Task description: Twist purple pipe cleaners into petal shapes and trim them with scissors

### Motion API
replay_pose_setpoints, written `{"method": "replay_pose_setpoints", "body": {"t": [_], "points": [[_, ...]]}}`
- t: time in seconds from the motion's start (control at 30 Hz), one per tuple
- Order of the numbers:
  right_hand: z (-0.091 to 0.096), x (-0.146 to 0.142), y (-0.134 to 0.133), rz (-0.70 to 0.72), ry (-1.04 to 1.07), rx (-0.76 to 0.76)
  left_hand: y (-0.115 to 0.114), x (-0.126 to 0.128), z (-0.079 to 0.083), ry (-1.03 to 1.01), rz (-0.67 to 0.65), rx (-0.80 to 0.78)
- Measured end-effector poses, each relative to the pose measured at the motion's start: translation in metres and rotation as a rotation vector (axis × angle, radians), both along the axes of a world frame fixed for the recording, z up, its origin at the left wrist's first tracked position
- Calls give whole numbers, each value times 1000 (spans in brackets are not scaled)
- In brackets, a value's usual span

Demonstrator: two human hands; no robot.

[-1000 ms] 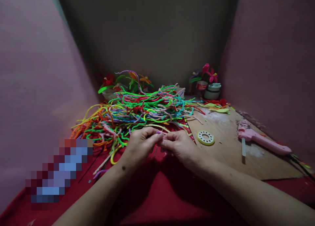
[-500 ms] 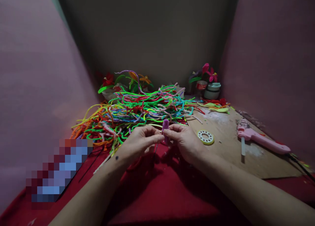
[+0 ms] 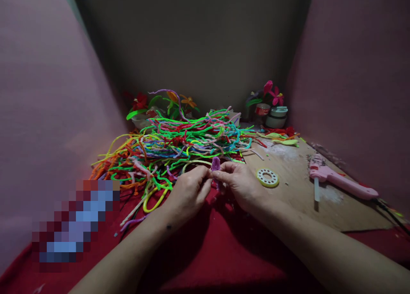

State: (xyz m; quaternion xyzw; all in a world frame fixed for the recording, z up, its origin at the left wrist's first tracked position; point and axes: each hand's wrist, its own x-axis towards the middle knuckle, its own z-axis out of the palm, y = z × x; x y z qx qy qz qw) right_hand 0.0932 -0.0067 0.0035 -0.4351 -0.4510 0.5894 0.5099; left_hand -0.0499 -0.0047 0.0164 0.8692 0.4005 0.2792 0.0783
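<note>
A small purple pipe-cleaner piece (image 3: 216, 163) stands upright between my hands, its fuzzy rounded top showing above the fingers. My right hand (image 3: 238, 181) pinches it from the right with thumb and forefinger. From the other side, my left hand (image 3: 191, 186) meets it with closed fingertips, which touch the piece or its lower end; exactly what they grip is hidden. Just behind both hands spreads a large tangled heap of coloured pipe cleaners (image 3: 192, 136).
On the right, a cardboard sheet (image 3: 297, 208) carries a yellow-and-white tape roll (image 3: 267, 177) and a pink glue gun (image 3: 342, 181) with a cord. Pipe-cleaner flowers (image 3: 275, 95) and a lidded jar (image 3: 277, 117) stand behind. A blurred-out object (image 3: 80, 225) lies left on the red cloth (image 3: 205, 264).
My left hand has turned, with its fingers curled tighter and its wrist nearer the middle. A yellow loop and a purple strand now show beside it. My right hand has barely moved.
</note>
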Motion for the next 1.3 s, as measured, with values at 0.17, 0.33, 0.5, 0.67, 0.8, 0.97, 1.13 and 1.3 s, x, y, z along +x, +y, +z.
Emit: {"method": "replay_pose_setpoints", "body": {"t": [0.17,0.33,0.5,0.67,0.8,0.97,1.13,1.3], "points": [[-2,-1,-1,1,-40,-9,-6,2,-13,306,21,495],[-4,-1,2,39,88,-55,-1,0,-10,133,6,355],[2,-1,2,82,200,-4,6,-2,5,-392,15,-341],[6,-1,0,63,223,15,5,-1,13,-661,-22,-748],[2,0,0,21,195,-9,4,2,11,-685,37,-780],[2,1,0,48,197,43,4,1,10,-684,85,-790],[4,3,0,17,62,158,3,0,9,-655,65,-772],[5,2,-4,-81,-129,249,2,1,6,-692,79,-799]]}}
